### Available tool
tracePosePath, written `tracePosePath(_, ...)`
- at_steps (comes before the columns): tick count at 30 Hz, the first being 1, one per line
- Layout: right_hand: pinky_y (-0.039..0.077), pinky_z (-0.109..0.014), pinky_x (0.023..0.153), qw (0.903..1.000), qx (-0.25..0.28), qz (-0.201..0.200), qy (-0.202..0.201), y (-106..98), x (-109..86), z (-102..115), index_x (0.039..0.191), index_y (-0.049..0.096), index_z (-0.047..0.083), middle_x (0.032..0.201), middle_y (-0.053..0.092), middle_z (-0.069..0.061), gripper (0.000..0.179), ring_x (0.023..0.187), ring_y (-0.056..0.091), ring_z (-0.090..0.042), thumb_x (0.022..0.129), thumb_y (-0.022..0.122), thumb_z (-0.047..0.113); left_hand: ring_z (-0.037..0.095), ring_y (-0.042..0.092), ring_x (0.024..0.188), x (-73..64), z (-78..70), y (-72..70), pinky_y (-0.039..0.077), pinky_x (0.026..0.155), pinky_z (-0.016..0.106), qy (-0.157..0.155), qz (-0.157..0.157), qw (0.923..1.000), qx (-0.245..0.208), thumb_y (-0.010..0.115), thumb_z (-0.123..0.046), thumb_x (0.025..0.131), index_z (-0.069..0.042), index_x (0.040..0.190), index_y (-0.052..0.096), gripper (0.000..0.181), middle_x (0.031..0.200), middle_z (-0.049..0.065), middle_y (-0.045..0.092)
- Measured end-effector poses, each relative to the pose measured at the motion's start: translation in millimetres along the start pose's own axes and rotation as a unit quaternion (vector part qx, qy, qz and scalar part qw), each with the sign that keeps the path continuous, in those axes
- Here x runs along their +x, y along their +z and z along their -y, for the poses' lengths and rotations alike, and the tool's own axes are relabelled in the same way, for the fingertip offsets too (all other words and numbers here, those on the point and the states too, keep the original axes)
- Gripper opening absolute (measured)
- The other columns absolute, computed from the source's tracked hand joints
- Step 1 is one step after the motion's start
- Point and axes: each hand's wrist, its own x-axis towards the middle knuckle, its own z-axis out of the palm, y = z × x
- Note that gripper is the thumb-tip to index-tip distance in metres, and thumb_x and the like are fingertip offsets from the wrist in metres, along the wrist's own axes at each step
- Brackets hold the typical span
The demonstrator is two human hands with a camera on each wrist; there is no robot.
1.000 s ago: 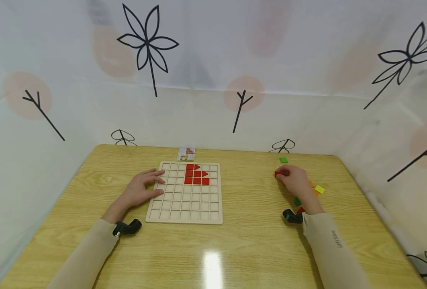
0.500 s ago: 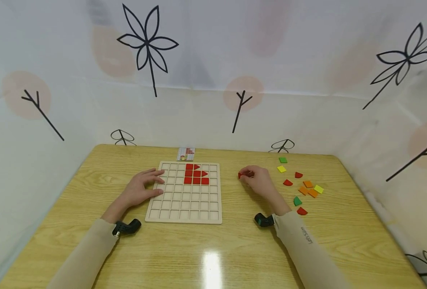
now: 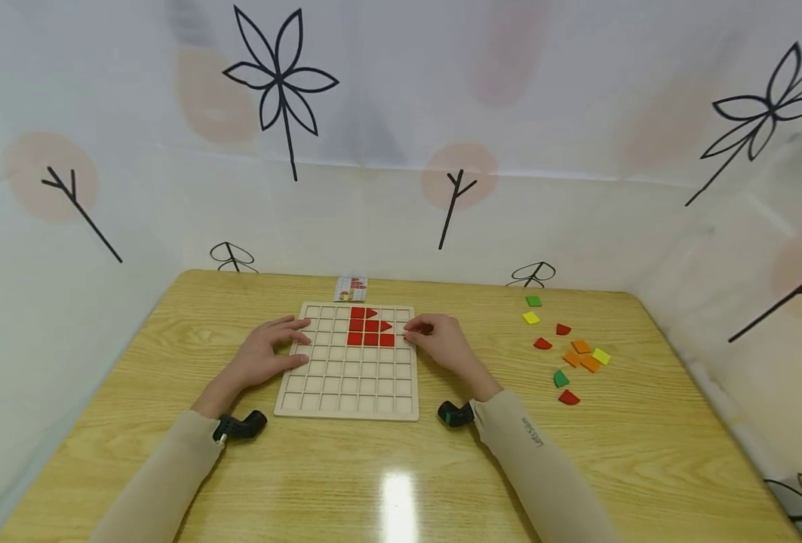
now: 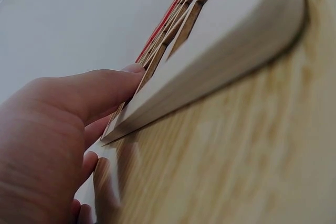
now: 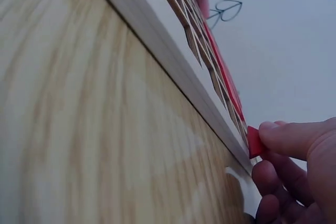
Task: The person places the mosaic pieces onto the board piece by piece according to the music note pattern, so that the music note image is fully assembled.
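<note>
A pale wooden grid board (image 3: pixel 346 415) lies on the table, with several red square tiles (image 3: pixel 370 338) and two red triangle tiles (image 3: pixel 387 326) set into its upper cells. My left hand (image 3: pixel 269 351) rests at the board's left edge, fingers spread and the tips over its rim; the left wrist view shows the thumb (image 4: pixel 113 90) on the frame. At the opposite edge my right hand (image 3: pixel 441 343) pinches a small red tile (image 5: pixel 254 142) between thumb and fingers, close to the right rim. The fingers hide part of the tile's outline.
Loose tiles lie spread on the right of the table: red quarter-rounds (image 3: pixel 569 397), orange squares (image 3: pixel 580 347), a green rounded one (image 3: pixel 560 378), yellow squares (image 3: pixel 531 318) and a green square (image 3: pixel 533 301). A picture card (image 3: pixel 351 289) lies behind the board.
My right hand has moved left from the loose tiles to the board's right edge, carrying the red tile. The left hand has stayed in place.
</note>
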Motion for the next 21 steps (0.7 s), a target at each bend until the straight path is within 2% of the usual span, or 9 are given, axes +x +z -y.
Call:
tracePosePath(5,0.051,-0.031,0.072,0.9999,0.012,-0.001,0.002,7,1.7,1,0.099,0.076,0.009,0.094,0.072,0.000,0.009,0.080,0.062,-0.015,0.092,0.073,0.013,0.036,0.035,0.142,1.1,0.4,0.2,0.026,0.113,0.058,-0.002,0.003,1.0000,0.000,0.078,-0.027,0.087,-0.015,0.111,0.074,0.027,0.147,0.007,0.052)
tracePosePath(13,0.047,-0.029,0.067,0.9995,0.010,0.005,0.031,14,3.8,0,0.095,0.076,0.011,0.085,0.068,0.002,0.010,0.073,0.056,-0.015,0.087,0.079,0.017,0.036,0.035,0.142,0.1,-0.6,0.5,0.026,0.113,0.058,-0.006,0.005,1.0000,0.004,0.079,-0.027,0.087,-0.014,0.112,0.074,0.028,0.147,0.006,0.052)
tracePosePath(18,0.043,-0.030,0.066,0.9995,-0.004,0.003,0.030,13,4.7,0,0.096,0.079,0.011,0.086,0.063,0.002,0.013,0.073,0.051,-0.016,0.086,0.080,0.018,0.036,0.034,0.142,0.3,-2.4,0.3,0.025,0.113,0.058,-0.010,0.005,0.9999,0.004,0.078,-0.027,0.087,-0.014,0.112,0.074,0.028,0.147,0.006,0.052)
tracePosePath(21,0.044,-0.029,0.066,0.9994,0.008,0.008,0.032,11,5.3,0,0.097,0.078,0.010,0.085,0.064,0.002,0.015,0.073,0.053,-0.016,0.085,0.081,0.018,0.036,0.035,0.142,0.9,-2.8,0.1,0.025,0.113,0.059,-0.010,0.005,0.9999,0.004,0.078,-0.027,0.088,-0.014,0.112,0.074,0.028,0.147,0.007,0.052)
